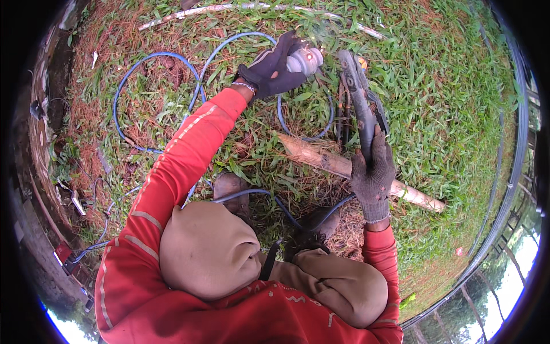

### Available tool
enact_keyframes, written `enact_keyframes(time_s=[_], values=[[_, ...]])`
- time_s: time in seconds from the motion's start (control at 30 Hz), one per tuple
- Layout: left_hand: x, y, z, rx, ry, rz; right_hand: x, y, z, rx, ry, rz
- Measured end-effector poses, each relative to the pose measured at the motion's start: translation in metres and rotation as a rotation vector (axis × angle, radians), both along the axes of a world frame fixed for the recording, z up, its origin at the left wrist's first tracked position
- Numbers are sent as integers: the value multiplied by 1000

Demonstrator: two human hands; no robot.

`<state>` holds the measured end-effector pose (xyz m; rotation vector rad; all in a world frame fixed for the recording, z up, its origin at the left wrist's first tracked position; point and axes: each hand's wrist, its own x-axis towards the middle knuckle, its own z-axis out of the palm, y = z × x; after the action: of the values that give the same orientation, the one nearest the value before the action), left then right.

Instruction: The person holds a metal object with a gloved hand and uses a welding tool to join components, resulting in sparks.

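Note:
My left hand (267,70), in a black glove, is closed around a grey, stepped metal cylinder (305,61), held just over the grass. Small bright glowing spots and a little haze show at the cylinder's far end. In a dark knit glove, my right hand (373,175) grips the handle of a long black welding electrode holder (361,100). Its head points away from me, to the right of the cylinder and apart from it. An orange patch (362,63) shows beside that head. I cannot make out a rod in the jaws.
A blue cable (117,103) loops over the grass and passes my boots toward my right hand. A split wooden stick (315,156) lies under my right hand. Thin dark rods (342,112) are left of the holder. A pale branch (229,7) lies beyond.

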<state>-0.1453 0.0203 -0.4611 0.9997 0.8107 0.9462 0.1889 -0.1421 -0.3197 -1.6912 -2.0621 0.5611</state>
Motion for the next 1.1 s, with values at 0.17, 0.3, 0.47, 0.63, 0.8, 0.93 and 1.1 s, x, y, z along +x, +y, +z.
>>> enact_keyframes(time_s=[0.17, 0.3, 0.47, 0.63, 0.8, 0.93, 1.1], values=[[2, -5, 10, 385, 599, -4, 5, -2, -8, 61, 22, 52], [-1, -8, 12, 406, 590, 25, -1, -3, -9, 22, 16, 46], [7, -11, 31, 399, 756, 38, 2, -2, -11, 51, 12, 52], [0, -8, 10, 496, 787, 83, -2, -2, -13, 43, 18, 63], [-10, -7, 7, 472, 787, 99, -7, 0, -11, 55, -10, 69], [-3, -26, 44, 532, 612, 54, 3, -4, -19, 68, -59, 57], [15, -29, 126, 140, 791, -64, 10, -3, -20, -261, 599, -262]])
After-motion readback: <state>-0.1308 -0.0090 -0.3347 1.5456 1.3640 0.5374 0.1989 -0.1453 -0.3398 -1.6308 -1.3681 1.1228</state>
